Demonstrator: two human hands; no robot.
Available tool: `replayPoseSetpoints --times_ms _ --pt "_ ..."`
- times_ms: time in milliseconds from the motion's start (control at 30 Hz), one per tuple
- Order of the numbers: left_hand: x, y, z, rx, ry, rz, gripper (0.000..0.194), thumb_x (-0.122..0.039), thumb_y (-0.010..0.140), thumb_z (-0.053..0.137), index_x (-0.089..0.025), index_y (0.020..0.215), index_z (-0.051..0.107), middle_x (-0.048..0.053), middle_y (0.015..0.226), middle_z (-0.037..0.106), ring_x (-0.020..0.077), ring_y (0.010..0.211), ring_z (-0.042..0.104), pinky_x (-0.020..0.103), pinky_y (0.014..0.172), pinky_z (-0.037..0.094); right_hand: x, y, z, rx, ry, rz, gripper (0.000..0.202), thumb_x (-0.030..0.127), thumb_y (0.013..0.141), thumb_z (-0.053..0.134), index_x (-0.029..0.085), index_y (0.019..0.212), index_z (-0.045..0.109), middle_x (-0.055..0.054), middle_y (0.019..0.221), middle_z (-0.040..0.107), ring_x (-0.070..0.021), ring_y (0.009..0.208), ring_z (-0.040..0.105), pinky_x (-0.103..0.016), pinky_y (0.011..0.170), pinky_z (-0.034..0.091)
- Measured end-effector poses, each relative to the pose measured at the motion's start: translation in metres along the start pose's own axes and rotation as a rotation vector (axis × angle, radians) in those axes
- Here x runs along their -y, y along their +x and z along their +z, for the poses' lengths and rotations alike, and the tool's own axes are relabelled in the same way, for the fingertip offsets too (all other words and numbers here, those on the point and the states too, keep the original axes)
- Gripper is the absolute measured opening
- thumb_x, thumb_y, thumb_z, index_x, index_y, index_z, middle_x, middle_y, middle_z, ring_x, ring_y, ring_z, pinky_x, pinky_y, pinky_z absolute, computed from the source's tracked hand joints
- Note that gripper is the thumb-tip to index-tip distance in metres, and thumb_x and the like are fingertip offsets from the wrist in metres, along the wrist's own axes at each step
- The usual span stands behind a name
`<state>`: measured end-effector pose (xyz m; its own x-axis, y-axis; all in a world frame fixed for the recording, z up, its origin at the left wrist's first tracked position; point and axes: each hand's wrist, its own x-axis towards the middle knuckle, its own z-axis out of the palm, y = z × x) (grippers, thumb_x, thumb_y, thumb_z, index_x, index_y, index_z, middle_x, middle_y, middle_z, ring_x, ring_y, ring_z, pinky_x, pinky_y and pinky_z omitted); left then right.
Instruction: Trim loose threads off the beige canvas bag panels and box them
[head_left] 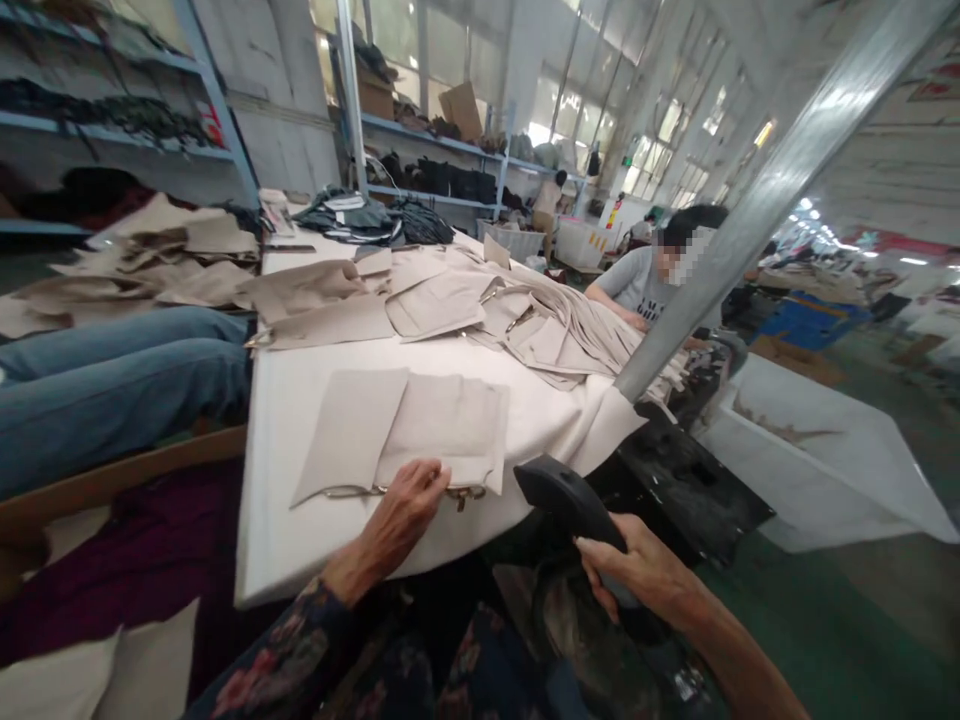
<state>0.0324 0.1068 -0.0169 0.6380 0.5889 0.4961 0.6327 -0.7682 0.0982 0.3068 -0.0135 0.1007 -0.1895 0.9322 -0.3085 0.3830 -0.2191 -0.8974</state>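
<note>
Flat on the white-covered table [300, 550] lies a beige fabric piece [450, 415] with metal clips or clasps along its near edge. My left hand [409, 510] is at that edge, fingers pressed together on the fabric. In my right hand [637, 570] is a black handheld tool [562, 495], its wide head raised just off the table's right edge, apart from the fabric. My fingers wrap round its handle. Behind the piece, more beige fabric pieces [435, 300] are heaped across the table.
A slanted metal pole [750, 210] rises at the table's right. Beyond it a person in grey [637, 275] leans over the fabric. A white bin [832, 450] stands at right. Jeans [120, 390] and a box with purple cloth [150, 560] are at left.
</note>
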Motion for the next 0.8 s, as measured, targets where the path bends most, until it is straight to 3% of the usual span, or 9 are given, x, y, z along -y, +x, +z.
replayPoseSetpoints --times_ms 100,333,500,800 --pt "0.005 -0.006 0.006 -0.095 -0.085 -0.024 0.032 -0.008 0.086 0.041 -0.016 0.115 0.049 0.011 0.105 0.049 0.0217 0.095 0.047 0.038 0.084 0.044 -0.001 0.004 0.008 0.028 -0.026 0.036 0.027 0.036 0.085 0.048 0.016 0.068 0.05 0.003 0.045 0.052 -0.0087 0.038 0.048 -0.019 0.041 0.039" --pt "0.011 -0.007 0.009 -0.117 -0.133 -0.025 0.032 -0.006 0.084 0.044 -0.015 0.114 0.051 0.012 0.105 0.049 0.0216 0.093 0.047 0.038 0.081 0.046 0.002 0.043 0.026 0.071 -0.018 0.12 0.027 0.039 0.083 0.05 0.015 0.07 0.051 0.004 0.046 0.052 -0.0082 0.036 0.048 -0.017 0.036 0.038" --pt "0.012 -0.007 0.011 -0.12 -0.105 -0.011 0.031 -0.004 0.083 0.044 -0.013 0.112 0.053 0.013 0.107 0.05 0.023 0.094 0.047 0.038 0.079 0.047 0.008 0.078 0.028 0.067 -0.024 0.188 0.034 0.042 0.082 0.05 0.014 0.063 0.052 0.002 0.045 0.053 -0.0081 0.035 0.048 -0.016 0.035 0.038" --pt "0.012 -0.004 0.01 -0.102 -0.124 -0.045 0.03 -0.005 0.083 0.044 -0.013 0.11 0.056 0.013 0.105 0.052 0.0237 0.095 0.048 0.038 0.078 0.047 0.025 0.079 0.025 0.106 -0.087 0.254 0.032 0.039 0.081 0.051 0.013 0.062 0.054 0.001 0.046 0.053 -0.0086 0.036 0.048 -0.017 0.034 0.039"
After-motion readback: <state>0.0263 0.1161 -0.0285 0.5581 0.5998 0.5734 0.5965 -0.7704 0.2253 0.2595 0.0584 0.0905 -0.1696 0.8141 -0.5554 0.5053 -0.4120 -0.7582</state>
